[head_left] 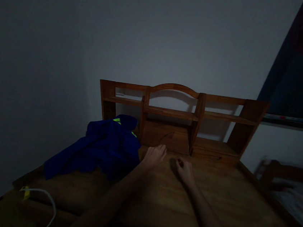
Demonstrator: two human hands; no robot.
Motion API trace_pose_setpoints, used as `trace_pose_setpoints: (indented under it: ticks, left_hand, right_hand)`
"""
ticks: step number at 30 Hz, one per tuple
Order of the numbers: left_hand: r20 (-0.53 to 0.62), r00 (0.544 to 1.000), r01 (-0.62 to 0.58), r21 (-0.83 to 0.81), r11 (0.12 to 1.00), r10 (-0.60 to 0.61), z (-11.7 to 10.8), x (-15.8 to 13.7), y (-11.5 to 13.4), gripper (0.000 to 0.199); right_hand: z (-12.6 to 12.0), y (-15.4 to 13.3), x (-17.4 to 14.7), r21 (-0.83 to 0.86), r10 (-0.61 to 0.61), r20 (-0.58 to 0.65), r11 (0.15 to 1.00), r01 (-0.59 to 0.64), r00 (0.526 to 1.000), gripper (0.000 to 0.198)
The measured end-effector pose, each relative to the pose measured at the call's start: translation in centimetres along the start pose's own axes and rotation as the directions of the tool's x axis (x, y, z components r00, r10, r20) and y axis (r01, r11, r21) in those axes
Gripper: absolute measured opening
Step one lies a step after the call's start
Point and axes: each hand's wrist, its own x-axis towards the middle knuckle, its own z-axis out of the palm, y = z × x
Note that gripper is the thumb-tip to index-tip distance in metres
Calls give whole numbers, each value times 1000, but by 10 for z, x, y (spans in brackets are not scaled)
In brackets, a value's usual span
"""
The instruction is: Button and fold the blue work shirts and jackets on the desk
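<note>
My left hand (155, 154) is above the wooden bed platform (165, 187), in front of the closed wooden panel (152, 133) at the middle of the shelf unit. Its fingers are bent and close together, and what is under them is hidden. To its right, my right hand (185, 170) is low over the boards with thumb and fingers curled into a pinch. The dim light does not show whether anything is in it. A dark blue garment (107, 146) with yellow-green strips lies crumpled left of my left hand. A thin dark curved line crosses the panel.
A wooden shelf unit (171, 112) stands against the wall at the platform's far end. At the lower left is a white cable (50, 198) with a yellow piece (26, 192). A dark window (299, 71) and another wooden frame (288, 172) are on the right.
</note>
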Motion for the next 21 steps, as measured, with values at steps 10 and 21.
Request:
trace_pose_setpoints:
  ticks: [10, 21]
  left_hand:
    - [-30, 946, 223, -661, 717, -322, 94, -3, -46, 20]
    - [35, 990, 127, -622, 773, -134, 91, -12, -39, 35]
  right_hand:
    - [16, 3, 4, 24, -30, -15, 999, 30, 999, 25]
    - [11, 2, -1, 63, -48, -3, 997, 48, 999, 21]
